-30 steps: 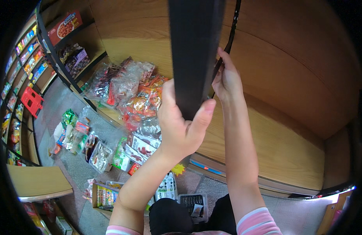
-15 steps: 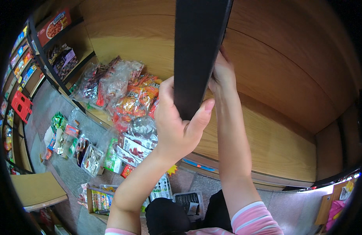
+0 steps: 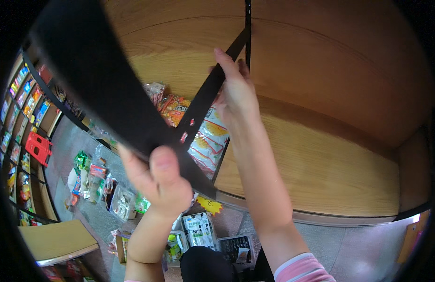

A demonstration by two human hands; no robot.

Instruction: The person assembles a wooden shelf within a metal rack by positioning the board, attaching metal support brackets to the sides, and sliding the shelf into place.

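A wide flat black panel (image 3: 102, 80) rises close in front of me at the upper left, slightly blurred. My left hand (image 3: 156, 185) is closed round its lower edge, thumb on the near side and some fingers hidden. A narrow black bar (image 3: 205, 91) with small slots slants from the panel's lower part up to a black upright (image 3: 248, 28) at the shelf's back. My right hand (image 3: 236, 89) is wrapped round this bar, its fingers partly behind it. Whether bar and panel are one piece I cannot tell. Behind the bar, orange snack bags (image 3: 174, 109) and white-and-yellow packets (image 3: 210, 141) lie on the shelf.
A wooden shelf board (image 3: 316, 164) stretches to the right. On the floor at left are opened packages and a clear plastic tub (image 3: 122, 203). A black tray (image 3: 237, 249) and a box of packets (image 3: 200, 230) stand by my knees. A red plastic stool (image 3: 38, 148) stands farther left.
The black panel has swung left and tilted, with my left hand moving down and left. My right hand has come out from behind it, showing the slotted bar. My view has shifted somewhat.
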